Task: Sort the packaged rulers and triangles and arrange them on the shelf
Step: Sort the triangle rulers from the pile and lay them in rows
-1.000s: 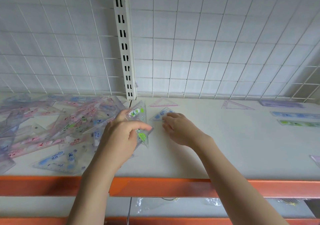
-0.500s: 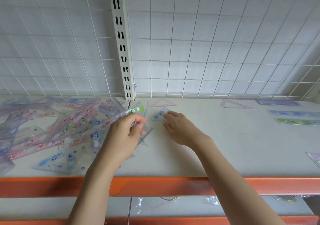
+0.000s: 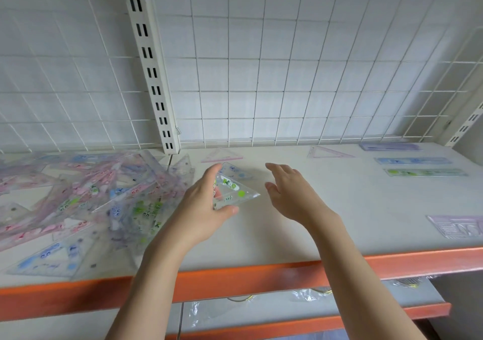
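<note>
Unsorted pile on shelf, left. Left hand now lifted green triangle clear of pile, grip closed around it. Right hand left blue triangle, now open, hovering. Sorted rulers far right. Green one probably next to place.

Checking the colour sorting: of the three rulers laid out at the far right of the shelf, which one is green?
The green ruler, nearest the shelf's front; behind it lie the blue ruler and the purple ruler.

White shelf w/ orange edge: triangle pile left, separate rulers right.
</note>
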Tool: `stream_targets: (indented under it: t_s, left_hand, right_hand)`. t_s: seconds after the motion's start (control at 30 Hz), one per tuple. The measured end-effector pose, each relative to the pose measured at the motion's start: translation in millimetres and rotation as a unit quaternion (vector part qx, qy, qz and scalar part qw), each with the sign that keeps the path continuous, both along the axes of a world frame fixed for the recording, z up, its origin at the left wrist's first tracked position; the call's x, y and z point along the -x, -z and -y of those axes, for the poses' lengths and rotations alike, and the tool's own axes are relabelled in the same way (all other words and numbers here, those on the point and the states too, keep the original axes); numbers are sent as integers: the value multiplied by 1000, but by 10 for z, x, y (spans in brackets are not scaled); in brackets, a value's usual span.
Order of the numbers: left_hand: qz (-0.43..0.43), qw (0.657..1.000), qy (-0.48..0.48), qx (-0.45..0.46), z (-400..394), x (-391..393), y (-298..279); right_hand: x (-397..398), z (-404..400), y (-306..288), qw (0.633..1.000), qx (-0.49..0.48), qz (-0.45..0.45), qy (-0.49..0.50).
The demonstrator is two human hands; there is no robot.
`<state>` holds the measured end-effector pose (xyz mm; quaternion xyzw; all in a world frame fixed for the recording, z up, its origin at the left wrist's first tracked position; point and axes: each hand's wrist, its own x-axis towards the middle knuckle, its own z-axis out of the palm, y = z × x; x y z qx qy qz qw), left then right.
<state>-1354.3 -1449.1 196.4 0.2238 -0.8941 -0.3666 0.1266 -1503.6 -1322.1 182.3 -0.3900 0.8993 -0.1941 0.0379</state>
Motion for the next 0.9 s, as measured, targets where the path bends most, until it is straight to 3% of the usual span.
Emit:
stream_targets:
  t_s: [0.27, 0.4, 0.47, 0.73, 0.83, 0.9]
  left_hand:
    - [57, 997, 44, 38, -122, 184, 178]
    - [75, 976, 11, 204, -160, 185, 176]
    - [71, 971, 16, 227, -182, 186, 175]
    - [31, 976, 45, 212, -166, 282, 280]
    - [-25, 990, 61, 122, -143, 278, 262]
    - [-11, 994, 66, 84, -131, 247, 227]
  right_hand:
    - [55, -188, -4, 1000, -16, -7, 23]
    - [33, -186, 18, 999, -24, -5, 24]
    - [20, -173, 30, 999, -30, -6, 21]
    - [-19, -139, 55, 999, -41, -11, 6]
    - [-13, -147, 65, 999, -36, -11, 8]
    - [-1, -153, 74, 999, -33, -12, 10]
